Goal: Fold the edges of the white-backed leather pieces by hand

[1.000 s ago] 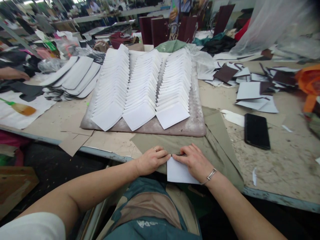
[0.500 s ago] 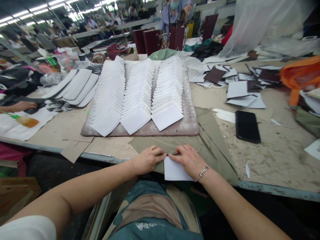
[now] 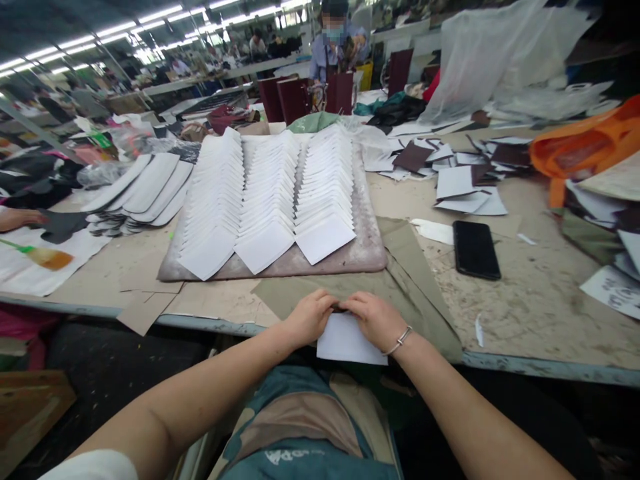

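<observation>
At the table's front edge, both hands pinch the far edge of a white rectangular piece (image 3: 347, 341), where a thin dark strip shows. My left hand (image 3: 313, 317) is closed at its far left corner, and my right hand (image 3: 377, 321) is closed a little to the right, partly covering it. Whether the piece is paper or backed leather I cannot tell. Under the hands lies an olive-green cloth (image 3: 407, 283). Just beyond, a brown board (image 3: 367, 250) carries three overlapping rows of similar white pieces (image 3: 323, 238).
Right of the cloth lies a black phone (image 3: 476, 250), with loose white and brown pieces (image 3: 465, 183) behind it and an orange bag (image 3: 585, 147) farther right. On the left are stacked curved pieces (image 3: 155, 183) and a brush (image 3: 47, 258) near another person's hand (image 3: 20, 218). A person (image 3: 335, 47) stands at the back.
My fingers have drawn closer together along the piece's far edge, and the right thumb has tucked in. The view has turned slightly right. At left, the other person's hand has shifted left.
</observation>
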Demonstrator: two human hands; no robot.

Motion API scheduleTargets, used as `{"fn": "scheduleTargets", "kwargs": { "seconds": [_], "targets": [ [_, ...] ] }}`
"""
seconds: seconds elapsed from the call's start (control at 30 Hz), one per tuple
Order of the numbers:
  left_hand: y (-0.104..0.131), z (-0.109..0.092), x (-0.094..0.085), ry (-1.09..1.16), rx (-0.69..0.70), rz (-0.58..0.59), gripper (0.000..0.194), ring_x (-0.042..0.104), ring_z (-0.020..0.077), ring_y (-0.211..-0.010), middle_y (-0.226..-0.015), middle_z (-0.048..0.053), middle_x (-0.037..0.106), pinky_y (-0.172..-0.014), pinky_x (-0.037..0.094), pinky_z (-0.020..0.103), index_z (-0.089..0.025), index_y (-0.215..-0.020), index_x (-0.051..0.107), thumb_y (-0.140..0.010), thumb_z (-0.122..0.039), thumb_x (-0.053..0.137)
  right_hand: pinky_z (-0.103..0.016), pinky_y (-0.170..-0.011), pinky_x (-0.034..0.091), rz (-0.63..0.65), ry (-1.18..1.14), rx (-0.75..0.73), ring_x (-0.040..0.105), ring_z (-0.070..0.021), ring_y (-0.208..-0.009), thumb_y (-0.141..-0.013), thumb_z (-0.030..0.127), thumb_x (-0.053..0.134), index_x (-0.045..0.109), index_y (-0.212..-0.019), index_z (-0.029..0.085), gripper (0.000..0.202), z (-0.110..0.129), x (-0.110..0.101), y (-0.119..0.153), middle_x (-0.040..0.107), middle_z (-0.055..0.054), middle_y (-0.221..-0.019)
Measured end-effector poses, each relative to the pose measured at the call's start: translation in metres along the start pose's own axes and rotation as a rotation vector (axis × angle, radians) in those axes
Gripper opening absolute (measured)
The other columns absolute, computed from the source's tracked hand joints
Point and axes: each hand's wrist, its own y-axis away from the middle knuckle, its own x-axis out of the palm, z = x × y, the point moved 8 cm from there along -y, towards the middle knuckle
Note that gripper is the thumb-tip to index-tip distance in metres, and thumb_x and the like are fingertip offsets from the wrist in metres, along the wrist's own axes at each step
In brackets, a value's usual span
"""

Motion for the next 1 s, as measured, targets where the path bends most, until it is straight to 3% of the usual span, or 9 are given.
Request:
{"fn": "scheduleTargets", "kwargs": {
  "seconds": [0.1, 0.23, 0.53, 0.87, 1.0],
  "targets": [
    [0.002, 0.000, -0.001, 0.002, 0.061, 0.006, 0.032, 0.057, 0.0160, -0.083, -0.092, 0.007, 0.057, -0.075, 0.051, 0.028, -0.017, -0.112, 0.060, -0.086, -0.012, 0.043, -0.028, -0.081, 0.045, -0.050, -0.115, 0.038, 0.057, -0.0158, -0.092, -0.082, 0.013, 0.057, 0.061, -0.115, 0.022, 0.035, -0.021, -0.008, 0.004, 0.061, -0.004, -0.103],
    [0.004, -0.001, 0.002, -0.014, 0.143, 0.007, 0.038, 0.055, 0.0155, -0.080, -0.089, 0.006, 0.054, -0.072, 0.050, 0.027, -0.020, -0.116, 0.061, -0.084, -0.010, 0.044, -0.027, -0.075, 0.046, -0.050, -0.137, 0.006, 0.057, -0.0147, -0.082, -0.081, 0.015, 0.062, 0.069, -0.101, 0.023, 0.023, -0.032, -0.010, 0.008, 0.061, -0.003, -0.090],
    [0.009, -0.002, 0.008, -0.101, 0.230, 0.036, 0.038, 0.051, 0.0171, -0.080, -0.091, 0.006, 0.051, -0.072, 0.046, 0.031, -0.026, -0.117, 0.061, -0.083, -0.013, 0.049, -0.029, -0.071, 0.036, -0.035, 0.011, -0.108, 0.049, -0.0149, -0.078, -0.085, 0.017, 0.059, 0.072, -0.084, 0.025, 0.015, -0.014, -0.012, 0.009, 0.059, -0.002, -0.081],
    [0.012, -0.007, 0.014, -0.208, 0.254, 0.133, 0.046, 0.046, 0.0174, -0.084, -0.098, 0.007, 0.050, -0.080, 0.040, 0.030, -0.026, -0.128, 0.050, -0.085, -0.012, 0.049, -0.033, -0.083, 0.034, 0.051, 0.236, -0.143, 0.044, -0.0178, -0.082, -0.083, 0.009, 0.056, 0.067, -0.084, 0.021, 0.016, 0.008, -0.010, 0.007, 0.059, -0.003, -0.086],
    [0.011, -0.014, 0.013, -0.238, 0.293, 0.181, 0.043, 0.046, 0.0186, -0.084, -0.095, 0.009, 0.050, -0.082, 0.039, 0.031, -0.019, -0.130, 0.048, -0.087, -0.014, 0.046, -0.036, -0.087, 0.036, 0.056, 0.256, -0.144, 0.045, -0.0189, -0.083, -0.083, 0.009, 0.056, 0.067, -0.084, 0.021, 0.016, 0.009, -0.006, 0.008, 0.060, -0.004, -0.087]
  ]
}}
